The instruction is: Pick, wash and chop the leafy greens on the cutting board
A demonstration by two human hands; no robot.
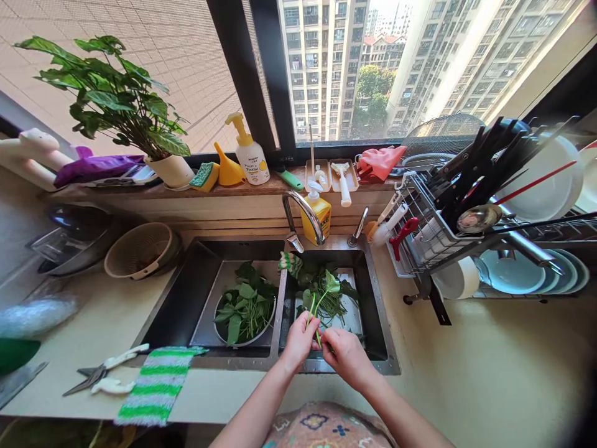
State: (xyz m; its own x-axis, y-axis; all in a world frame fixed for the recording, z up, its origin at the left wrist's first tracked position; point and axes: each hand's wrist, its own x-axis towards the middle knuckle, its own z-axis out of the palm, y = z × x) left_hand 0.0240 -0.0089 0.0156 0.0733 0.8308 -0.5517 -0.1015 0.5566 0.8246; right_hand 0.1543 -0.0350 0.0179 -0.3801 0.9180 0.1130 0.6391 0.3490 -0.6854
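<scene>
Both hands are together over the near edge of the right sink basin [380,311]. Between them is a leafy green stem [321,298] with a leaf at its top. My left hand [300,339] pinches the stem, its fingers closed. Close beside it, my right hand [346,353] is curled, its fingers closed around the stem's lower end. Behind the hands, a heap of leafy greens [333,305] lies in the right basin. In the left basin, a round bowl [254,341] holds more leafy greens [245,305].
A faucet [298,205] arches over the sink, beside a yellow soap bottle [317,221]. Scissors [105,370] and a striped cloth [158,382] lie left of the sink. A colander [142,249] stands behind them. At right is a dish rack [420,249] with knives and bowls.
</scene>
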